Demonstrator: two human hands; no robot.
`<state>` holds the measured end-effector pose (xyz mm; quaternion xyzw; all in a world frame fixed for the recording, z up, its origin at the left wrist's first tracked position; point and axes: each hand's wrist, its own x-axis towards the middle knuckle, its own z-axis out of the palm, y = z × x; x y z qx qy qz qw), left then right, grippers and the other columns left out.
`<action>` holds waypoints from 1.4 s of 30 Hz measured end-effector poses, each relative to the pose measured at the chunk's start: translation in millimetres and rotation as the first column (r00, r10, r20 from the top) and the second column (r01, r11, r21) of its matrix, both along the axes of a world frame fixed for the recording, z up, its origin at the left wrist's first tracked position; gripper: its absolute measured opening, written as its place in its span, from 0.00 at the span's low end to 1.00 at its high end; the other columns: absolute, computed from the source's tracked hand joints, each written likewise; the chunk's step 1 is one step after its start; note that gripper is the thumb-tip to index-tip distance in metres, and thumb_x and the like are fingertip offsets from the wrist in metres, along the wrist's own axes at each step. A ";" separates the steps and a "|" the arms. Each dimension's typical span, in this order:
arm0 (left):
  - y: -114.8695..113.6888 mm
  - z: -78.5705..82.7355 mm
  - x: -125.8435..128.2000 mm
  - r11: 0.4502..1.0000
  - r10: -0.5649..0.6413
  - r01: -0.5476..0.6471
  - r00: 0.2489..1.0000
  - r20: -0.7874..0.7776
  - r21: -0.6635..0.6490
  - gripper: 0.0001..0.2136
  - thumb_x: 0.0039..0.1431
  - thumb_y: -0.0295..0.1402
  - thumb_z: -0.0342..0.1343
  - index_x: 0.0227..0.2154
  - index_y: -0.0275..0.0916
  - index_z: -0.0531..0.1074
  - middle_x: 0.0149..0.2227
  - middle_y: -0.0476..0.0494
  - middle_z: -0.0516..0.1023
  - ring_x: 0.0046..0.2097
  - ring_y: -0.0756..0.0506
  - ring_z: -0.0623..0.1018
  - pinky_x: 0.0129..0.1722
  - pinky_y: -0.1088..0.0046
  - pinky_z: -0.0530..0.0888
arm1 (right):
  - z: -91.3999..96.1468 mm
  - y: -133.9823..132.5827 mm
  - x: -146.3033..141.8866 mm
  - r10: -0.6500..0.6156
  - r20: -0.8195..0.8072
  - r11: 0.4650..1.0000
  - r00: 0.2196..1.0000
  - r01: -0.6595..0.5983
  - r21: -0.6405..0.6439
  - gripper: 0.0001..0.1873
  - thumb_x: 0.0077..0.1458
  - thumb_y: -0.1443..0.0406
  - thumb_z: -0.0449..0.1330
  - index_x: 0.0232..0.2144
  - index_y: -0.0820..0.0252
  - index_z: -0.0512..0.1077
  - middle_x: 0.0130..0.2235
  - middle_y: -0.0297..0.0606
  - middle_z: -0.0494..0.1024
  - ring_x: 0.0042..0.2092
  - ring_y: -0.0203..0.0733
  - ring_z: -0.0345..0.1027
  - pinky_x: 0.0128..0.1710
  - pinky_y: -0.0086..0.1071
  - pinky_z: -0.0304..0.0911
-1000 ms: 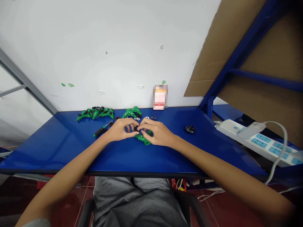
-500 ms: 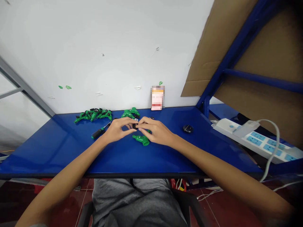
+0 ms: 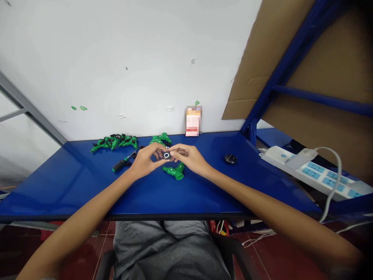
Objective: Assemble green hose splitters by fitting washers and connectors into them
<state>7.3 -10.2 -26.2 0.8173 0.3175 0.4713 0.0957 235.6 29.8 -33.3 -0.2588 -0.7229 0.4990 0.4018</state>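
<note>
Between my two hands is a small black ring-shaped part [image 3: 166, 155] with a white ring inside it, its round face turned toward me. My left hand [image 3: 148, 158] pinches it from the left, thumb below and fingers behind. From the right, my right hand [image 3: 188, 157] is closed with its fingertips on the part's edge. Just below them a green Y-shaped hose connector [image 3: 175, 172] lies on the blue table [image 3: 180, 198]. Behind my hands rest more green connectors [image 3: 161, 138], partly hidden, and small white pieces peek out by my fingertips.
Several green connectors with black parts [image 3: 116, 141] are heaped at the back left. A screwdriver [image 3: 120, 165] lies beside small black parts, left of my hands. To the right are a round black object [image 3: 230, 158] and a white power strip [image 3: 317, 171]. A blurred card [image 3: 193, 122] leans on the wall.
The black part has turned so its white ring now faces me. My right fingers have drawn back a little and up, uncovering more of the green connector below.
</note>
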 end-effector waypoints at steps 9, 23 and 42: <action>-3.1 -10.3 7.2 0.974 0.125 -0.089 0.977 -0.170 0.208 0.07 0.73 0.37 0.61 0.47 0.41 0.73 0.44 0.41 0.80 0.35 0.49 0.76 0.34 0.73 0.76 | -4.3 -6.4 -5.8 0.059 -0.001 0.994 0.998 -0.059 -0.089 0.18 0.58 0.51 0.73 0.42 0.58 0.84 0.40 0.39 0.86 0.39 0.42 0.80 0.43 0.37 0.77; -11.3 -11.0 11.0 0.952 0.214 -0.134 0.934 -0.285 0.275 0.02 0.72 0.32 0.58 0.43 0.41 0.71 0.42 0.41 0.81 0.38 0.47 0.81 0.32 0.73 0.75 | -3.7 -9.1 -7.1 0.061 0.056 0.992 0.997 -0.055 -0.111 0.16 0.56 0.53 0.73 0.36 0.59 0.81 0.32 0.36 0.83 0.34 0.41 0.79 0.41 0.36 0.76; -13.9 1.2 11.2 0.976 0.069 -0.018 0.971 -0.228 0.219 0.13 0.70 0.32 0.64 0.54 0.41 0.72 0.44 0.42 0.77 0.39 0.47 0.79 0.35 0.72 0.77 | 13.3 -6.4 4.3 0.143 0.098 0.990 0.985 -0.140 -0.035 0.19 0.58 0.50 0.71 0.38 0.61 0.84 0.33 0.36 0.83 0.35 0.40 0.75 0.38 0.34 0.71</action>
